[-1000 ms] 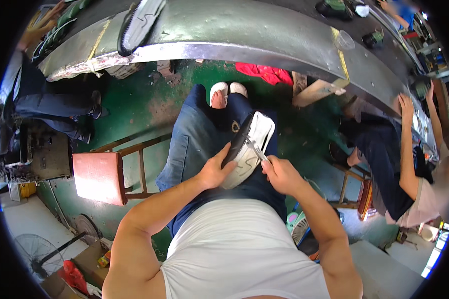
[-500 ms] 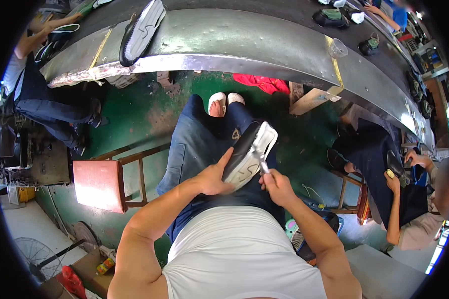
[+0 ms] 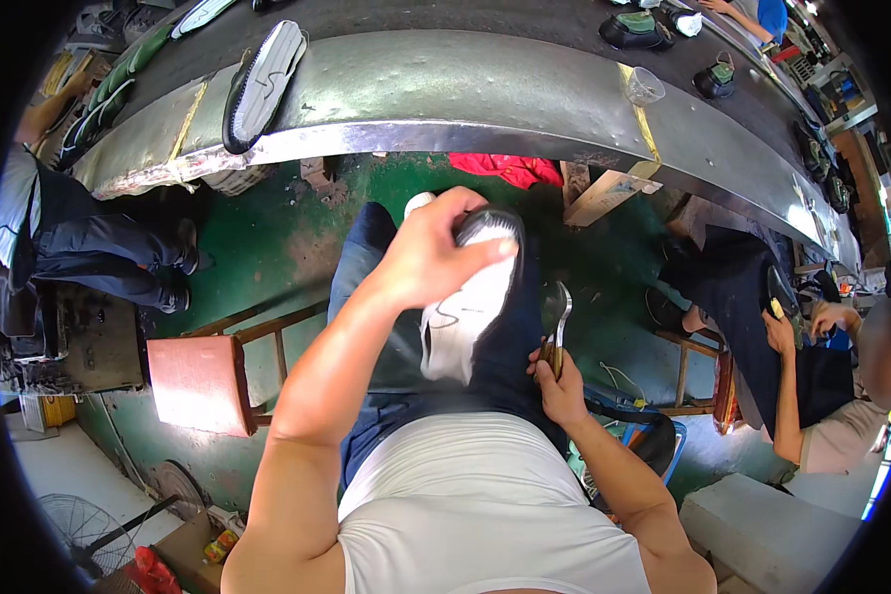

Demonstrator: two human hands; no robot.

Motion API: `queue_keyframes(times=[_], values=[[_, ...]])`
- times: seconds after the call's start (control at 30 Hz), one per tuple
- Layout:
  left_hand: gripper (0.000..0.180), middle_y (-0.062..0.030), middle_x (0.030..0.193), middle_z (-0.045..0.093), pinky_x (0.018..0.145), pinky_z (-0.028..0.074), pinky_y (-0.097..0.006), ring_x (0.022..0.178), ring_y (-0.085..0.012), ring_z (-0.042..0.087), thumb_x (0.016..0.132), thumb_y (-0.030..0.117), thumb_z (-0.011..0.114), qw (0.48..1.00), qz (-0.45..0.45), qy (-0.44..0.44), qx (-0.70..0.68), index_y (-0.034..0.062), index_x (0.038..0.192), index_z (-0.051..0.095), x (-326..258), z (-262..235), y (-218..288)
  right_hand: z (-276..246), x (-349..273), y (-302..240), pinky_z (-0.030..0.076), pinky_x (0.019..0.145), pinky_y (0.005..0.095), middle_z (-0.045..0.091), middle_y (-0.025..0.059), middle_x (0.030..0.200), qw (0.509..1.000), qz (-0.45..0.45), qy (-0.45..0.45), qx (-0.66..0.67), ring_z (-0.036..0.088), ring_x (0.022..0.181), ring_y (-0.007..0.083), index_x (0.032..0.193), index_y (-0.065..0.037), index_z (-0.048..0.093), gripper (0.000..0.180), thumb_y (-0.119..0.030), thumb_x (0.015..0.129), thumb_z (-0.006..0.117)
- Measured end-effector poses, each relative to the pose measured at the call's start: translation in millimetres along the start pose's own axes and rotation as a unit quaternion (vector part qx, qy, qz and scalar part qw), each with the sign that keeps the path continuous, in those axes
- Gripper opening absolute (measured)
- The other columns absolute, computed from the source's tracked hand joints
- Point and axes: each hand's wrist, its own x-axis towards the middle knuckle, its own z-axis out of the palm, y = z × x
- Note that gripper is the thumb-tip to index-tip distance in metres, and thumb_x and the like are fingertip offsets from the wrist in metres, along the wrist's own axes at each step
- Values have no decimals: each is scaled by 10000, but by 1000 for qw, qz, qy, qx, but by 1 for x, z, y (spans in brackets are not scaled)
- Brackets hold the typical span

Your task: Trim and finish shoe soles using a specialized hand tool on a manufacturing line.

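My left hand (image 3: 431, 252) grips a shoe (image 3: 465, 322) near its toe end, fingers over the black edge and thumb on the pale underside. The shoe is black along the side and white beneath, with a dark wavy line marked on it; it hangs over my lap, its lower end blurred. In my right hand (image 3: 561, 386) is a hand tool with a curved, hooked metal head (image 3: 563, 309) and a brownish handle. The tool stands apart from the shoe, its head pointing away from me. Its exact kind is not clear.
Beyond my knees runs a metal-edged bench (image 3: 416, 84) with another shoe (image 3: 264, 87) and a clear cup (image 3: 645, 86). A red-topped stool (image 3: 200, 384) stands at left. People sit or stand at both sides; the person at right holds a dark shoe. A fan (image 3: 74, 535) is lower left.
My left hand has shifted from the shoe's near end to its far end, and the shoe has turned more upright. My right hand has drawn the tool away from the shoe.
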Motion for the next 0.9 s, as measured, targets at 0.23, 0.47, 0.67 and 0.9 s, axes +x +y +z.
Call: queue_keyframes(times=[0.23, 0.47, 0.67, 0.9], values=[[831, -189, 1258, 650, 980, 496, -353, 1152, -236, 635, 804, 188, 805, 985, -135, -92, 50, -3, 1502, 397, -69, 41, -126, -22, 14, -68, 521, 777, 350, 676, 120, 885, 957, 40, -180, -223, 670, 821, 241, 1193, -10, 581, 269, -149, 962, 586], [297, -254, 827, 689, 706, 550, -430, 777, -373, 712, 969, 209, 601, 974, -132, 46, 181, 7, 1173, 676, -97, 49, -101, -10, 36, -89, 506, 899, 381, 668, 195, 1107, 907, -12, -307, -289, 655, 1017, 363, 1418, 27, 475, 541, -194, 945, 617], [235, -248, 757, 667, 665, 540, -492, 746, -434, 675, 976, 212, 574, 962, -109, 64, 242, 0, 976, 675, -98, 55, -98, 7, 54, -123, 513, 812, 386, 678, 173, 978, 877, 45, -331, -345, 648, 884, 354, 1267, -5, 562, 371, -196, 953, 612], [228, -266, 692, 642, 626, 532, -532, 662, -453, 654, 961, 198, 567, 971, -81, 77, 213, -4, 863, 613, -96, 55, -100, 22, 44, -96, 509, 716, 403, 640, 180, 833, 931, -60, -251, -260, 644, 758, 364, 1007, -15, 585, 157, -147, 930, 620]])
